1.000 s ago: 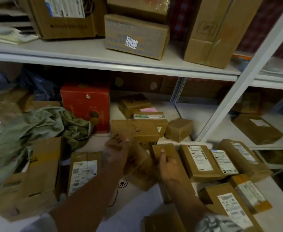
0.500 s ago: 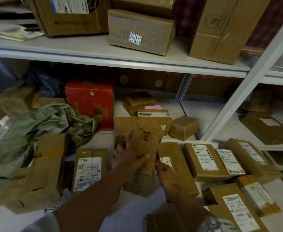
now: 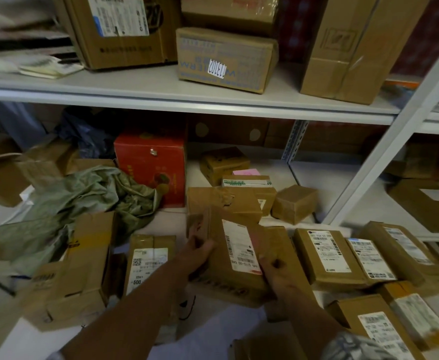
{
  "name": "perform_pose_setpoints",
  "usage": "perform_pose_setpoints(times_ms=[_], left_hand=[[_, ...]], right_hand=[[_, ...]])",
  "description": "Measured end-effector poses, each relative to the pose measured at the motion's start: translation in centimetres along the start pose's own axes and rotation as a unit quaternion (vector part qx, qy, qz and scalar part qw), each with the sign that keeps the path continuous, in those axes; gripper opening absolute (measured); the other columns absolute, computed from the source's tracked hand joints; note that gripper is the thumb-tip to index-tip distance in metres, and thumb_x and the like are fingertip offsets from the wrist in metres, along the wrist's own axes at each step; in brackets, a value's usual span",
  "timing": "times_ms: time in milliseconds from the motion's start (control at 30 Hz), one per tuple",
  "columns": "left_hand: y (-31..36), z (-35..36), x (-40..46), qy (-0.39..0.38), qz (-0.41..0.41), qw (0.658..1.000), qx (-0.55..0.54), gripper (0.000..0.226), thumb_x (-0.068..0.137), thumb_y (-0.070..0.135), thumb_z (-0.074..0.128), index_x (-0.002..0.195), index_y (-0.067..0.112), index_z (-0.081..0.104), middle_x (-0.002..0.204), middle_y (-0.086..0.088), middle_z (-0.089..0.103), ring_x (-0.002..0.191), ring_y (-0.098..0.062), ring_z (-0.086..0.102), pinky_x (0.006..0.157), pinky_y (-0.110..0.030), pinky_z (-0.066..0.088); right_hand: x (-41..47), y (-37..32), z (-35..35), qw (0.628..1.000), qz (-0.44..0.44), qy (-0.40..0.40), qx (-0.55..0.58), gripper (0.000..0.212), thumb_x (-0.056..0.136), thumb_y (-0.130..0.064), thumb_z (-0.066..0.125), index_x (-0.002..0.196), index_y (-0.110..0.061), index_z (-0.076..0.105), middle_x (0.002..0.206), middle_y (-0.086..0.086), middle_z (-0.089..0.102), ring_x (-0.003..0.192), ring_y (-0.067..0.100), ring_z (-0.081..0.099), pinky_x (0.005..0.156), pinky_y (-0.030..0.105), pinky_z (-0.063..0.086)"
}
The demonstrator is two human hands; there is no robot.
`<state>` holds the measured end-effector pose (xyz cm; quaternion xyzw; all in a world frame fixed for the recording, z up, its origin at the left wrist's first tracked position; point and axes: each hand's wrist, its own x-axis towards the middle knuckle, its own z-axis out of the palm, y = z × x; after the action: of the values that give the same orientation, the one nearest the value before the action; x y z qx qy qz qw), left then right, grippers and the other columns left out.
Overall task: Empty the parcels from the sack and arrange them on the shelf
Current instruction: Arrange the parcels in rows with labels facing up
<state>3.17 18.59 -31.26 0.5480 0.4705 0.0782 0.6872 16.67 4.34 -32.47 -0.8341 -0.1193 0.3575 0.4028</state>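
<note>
- held parcel [image 3: 235,258]: brown card, white label with black barcode lines
- sack [image 3: 83,203]: dull grey-green, crumpled
- square box [image 3: 151,167]: bright red with orange fruit print (print too dim to read)
- shelf [image 3: 177,97]: pale grey-white
- upper carton [image 3: 226,59]: tan with faded blue lettering, white sticker with black digits
- small note [image 3: 245,172]: pink
- side carton [image 3: 83,268]: brown, yellow tape band

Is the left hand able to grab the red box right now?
Probably not yet: the left hand grips the parcel together with the right hand. The red box itself stands unblocked behind.
</note>
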Motion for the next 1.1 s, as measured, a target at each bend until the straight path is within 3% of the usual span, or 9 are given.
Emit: perform_pose_setpoints(times_ms=[100,267,367,533,667,767,834,967,1100], left_hand=[[-0.7,1.2,-0.2,0.035,-0.029,0.997,0.058,0.028,0.099,0.026,0.044,0.113,0.007,0.059,0.113,-0.015,0.063,0.103,-0.03,0.062,0.091,-0.041,0.053],[-2.2,2.6,-1.4,0.038,-0.053,0.998,-0.004,0.021,0.097,0.008,0.047,0.108,-0.002,0.061,0.086,-0.01,0.064,0.071,-0.02,0.064,0.041,-0.017,0.05],[-2.1,2.3,-0.9,0.071,-0.039,0.997,0.016,0.032,0.094,-0.003,0.045,0.125,-0.001,0.053,0.112,-0.016,0.063,0.107,-0.032,0.062,0.061,-0.021,0.053],[-2.1,2.0,-0.2,0.112,0.069,0.987,0.093,0.034,0.092,0.01,0.049,0.126,0.013,0.052,0.128,-0.014,0.058,0.108,-0.027,0.061,0.087,-0.042,0.056],[-0.4,-1.1,-1.7,0.234,0.149,0.922,0.269,0.059,0.089,0.013,0.051,0.145,0.02,0.031,0.15,-0.008,0.028,0.137,-0.03,0.033,0.11,-0.043,0.037],[-0.2,-5.2,-1.4,0.302,0.039,0.91,0.28,0.06,0.092,0.02,0.047,0.148,0.014,0.026,0.152,-0.015,0.024,0.139,-0.036,0.028,0.112,-0.048,0.03],[-1.1,-7.0,-1.0,0.287,-0.069,0.937,0.187,0.059,0.095,0.025,0.045,0.147,0.008,0.023,0.149,-0.02,0.029,0.136,-0.038,0.032,0.111,-0.049,0.031],[-3.6,-7.7,-0.9,0.287,-0.114,0.949,0.069,0.051,0.096,0.022,0.043,0.143,0.005,0.033,0.14,-0.021,0.045,0.125,-0.039,0.047,0.103,-0.042,0.043],[-2.8,-8.0,-1.0,0.279,-0.049,0.956,0.081,0.038,0.098,0.018,0.039,0.131,0.003,0.052,0.13,-0.018,0.056,0.119,-0.037,0.054,0.099,-0.04,0.047]], right_hand=[[0.6,0.4,-0.2,0.998,-0.007,-0.006,-0.055,0.046,0.09,-0.044,0.056,0.128,-0.018,0.05,0.123,0.012,0.062,0.113,0.032,0.058,0.101,0.047,0.044],[0.7,1.8,1.5,0.991,0.001,-0.04,-0.124,0.035,0.089,-0.028,0.059,0.124,-0.025,0.05,0.127,0.011,0.056,0.117,0.032,0.052,0.104,0.049,0.043],[0.3,1.1,1.7,0.996,-0.027,-0.03,-0.075,0.051,0.093,-0.013,0.054,0.142,-0.015,0.041,0.141,0.014,0.047,0.129,0.034,0.045,0.11,0.041,0.037],[-0.5,0.0,3.0,0.986,-0.104,0.049,-0.119,0.036,0.093,-0.019,0.055,0.129,-0.02,0.055,0.125,0.007,0.06,0.115,0.028,0.056,0.097,0.032,0.044],[-1.2,-2.2,6.3,0.983,-0.149,0.038,-0.1,0.027,0.095,-0.022,0.053,0.121,-0.019,0.06,0.12,0.008,0.063,0.104,0.025,0.061,0.088,0.034,0.053],[-2.3,-3.4,10.3,0.981,-0.057,-0.172,-0.064,0.028,0.096,-0.023,0.052,0.12,-0.01,0.058,0.123,0.015,0.061,0.106,0.03,0.059,0.091,0.037,0.052],[-4.1,-3.7,12.7,0.965,-0.043,-0.246,-0.077,0.021,0.095,-0.036,0.052,0.114,-0.026,0.057,0.125,0.004,0.058,0.115,0.027,0.055,0.103,0.039,0.045],[-5.6,-3.7,14.7,0.972,-0.043,-0.231,-0.033,0.045,0.099,-0.031,0.046,0.141,-0.018,0.038,0.145,0.007,0.045,0.134,0.028,0.042,0.111,0.036,0.035],[-5.2,-4.7,13.5,0.983,-0.017,-0.177,0.033,0.04,0.099,-0.033,0.047,0.137,-0.019,0.045,0.138,0.008,0.051,0.128,0.032,0.047,0.108,0.043,0.039]])
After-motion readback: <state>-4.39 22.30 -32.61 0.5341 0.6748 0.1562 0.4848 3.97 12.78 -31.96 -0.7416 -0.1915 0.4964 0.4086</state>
